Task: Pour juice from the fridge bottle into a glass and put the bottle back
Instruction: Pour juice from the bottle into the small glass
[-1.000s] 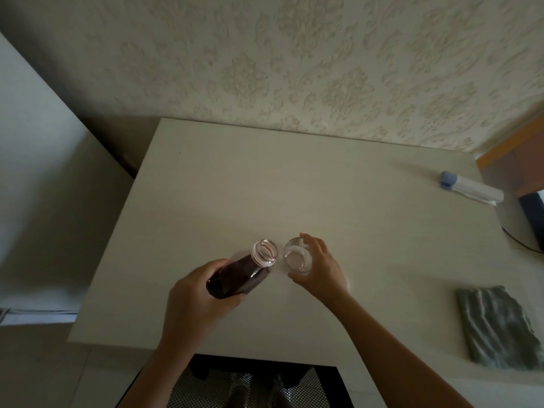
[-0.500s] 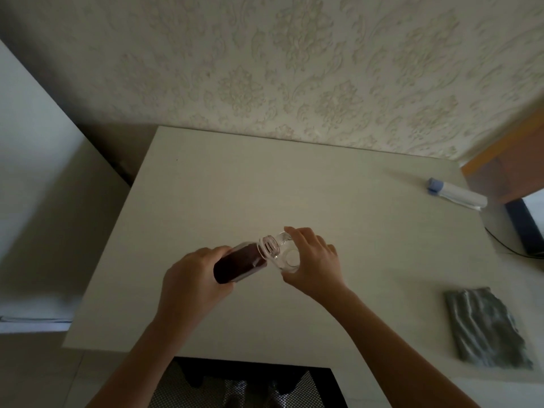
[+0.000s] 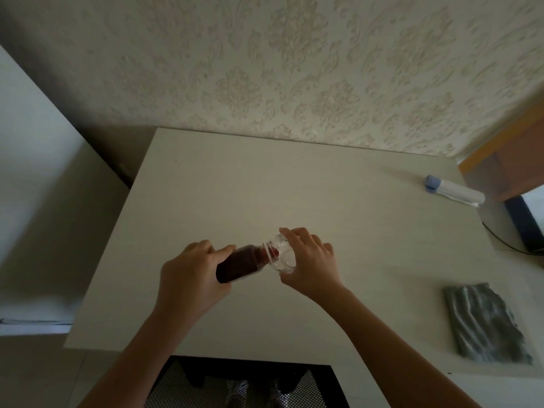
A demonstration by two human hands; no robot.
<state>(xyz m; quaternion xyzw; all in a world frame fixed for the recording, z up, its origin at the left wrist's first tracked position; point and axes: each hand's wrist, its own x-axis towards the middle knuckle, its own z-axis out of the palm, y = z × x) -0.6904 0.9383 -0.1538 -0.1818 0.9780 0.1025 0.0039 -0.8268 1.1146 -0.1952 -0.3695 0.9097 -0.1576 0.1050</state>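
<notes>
My left hand point(image 3: 188, 278) grips a clear bottle of dark red juice point(image 3: 244, 262), tipped nearly flat with its uncapped mouth pointing right. The mouth sits at the rim of a small clear glass point(image 3: 284, 257), and red juice shows at the bottle neck. My right hand point(image 3: 309, 262) is wrapped around the glass, holding it tilted toward the bottle above the pale table point(image 3: 265, 184). My fingers hide most of the glass.
A white tube with a blue cap point(image 3: 453, 191) lies at the table's far right edge. A folded grey cloth point(image 3: 485, 322) rests near the right front. A white cabinet point(image 3: 38, 201) stands to the left, and a dark cable point(image 3: 506, 245) runs at the right.
My left hand has tipped the bottle from a slant to nearly flat. My right hand has lifted and tilted the glass to meet the bottle mouth, and juice has reached the neck.
</notes>
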